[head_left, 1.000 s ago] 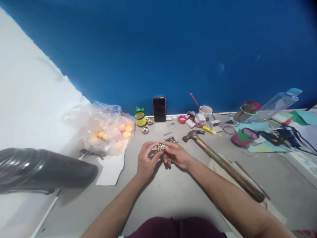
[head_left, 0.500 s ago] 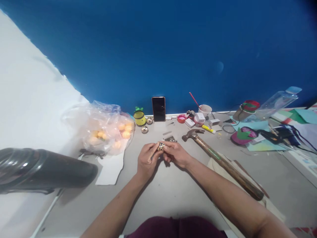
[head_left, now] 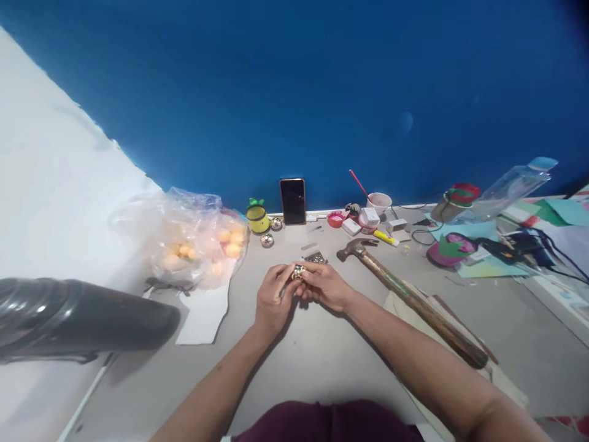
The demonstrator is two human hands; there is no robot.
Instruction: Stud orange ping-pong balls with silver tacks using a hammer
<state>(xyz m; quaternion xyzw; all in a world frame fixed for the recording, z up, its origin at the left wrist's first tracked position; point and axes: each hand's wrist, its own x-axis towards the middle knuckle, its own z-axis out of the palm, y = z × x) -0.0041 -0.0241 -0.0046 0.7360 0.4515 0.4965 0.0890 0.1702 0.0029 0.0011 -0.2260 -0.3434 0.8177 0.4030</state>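
My left hand (head_left: 272, 298) and my right hand (head_left: 326, 286) meet above the grey floor, fingers pinched together around a small round gold-and-dark patterned ball (head_left: 298, 271). Both hands grip it, the left from the left side, the right from the right. Just beyond them lies a small pile of shiny metal bits (head_left: 316, 257). Two similar shiny balls (head_left: 267, 239) sit farther back near a yellow pot (head_left: 256, 218).
A hammer (head_left: 405, 294) lies diagonally on the right. A clear plastic bag of orange balls (head_left: 193, 239) sits at left, a dark tube (head_left: 78, 316) nearer. A phone (head_left: 292, 201) leans on the blue wall. Cups, boxes, cables, coloured paper and a plastic bottle (head_left: 510, 187) crowd the right.
The hands have stayed together on the ball, with the fingers shifting slightly round it. The view has tilted a little.
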